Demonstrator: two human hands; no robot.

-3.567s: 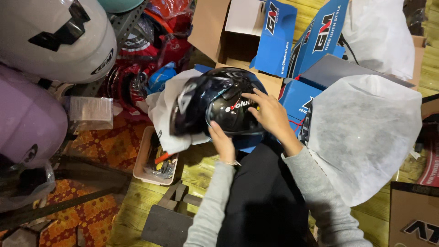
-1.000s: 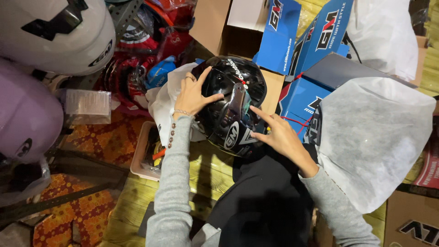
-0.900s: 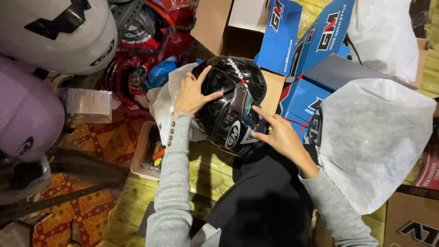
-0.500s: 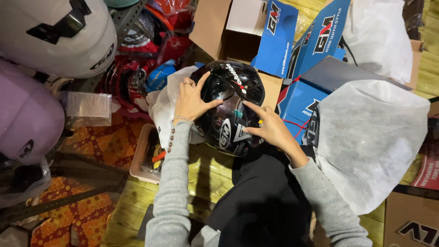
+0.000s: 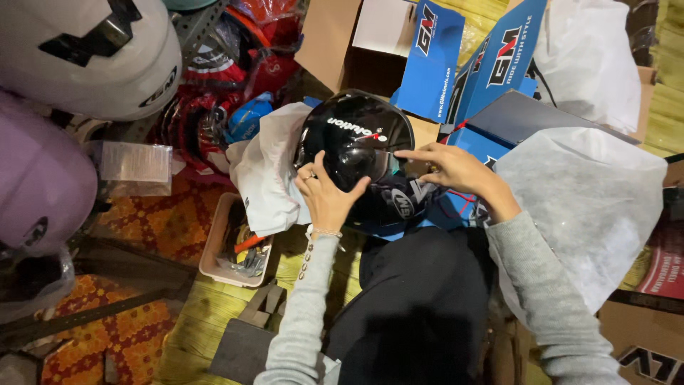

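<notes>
Here left hand (image 5: 329, 194) cups black helmet (image 5: 356, 139)

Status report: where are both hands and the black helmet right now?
Left hand cups black helmet. Right hand fingers at its side. White bag beside, nothing blocking.

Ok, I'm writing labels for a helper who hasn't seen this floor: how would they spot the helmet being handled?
Start at the open blue and brown cardboard box at the top centre. Just below it, over the person's lap, sits the black helmet, with the left hand and right hand on it. Unlike the white helmet and lilac helmet at left, it is glossy black.
</notes>
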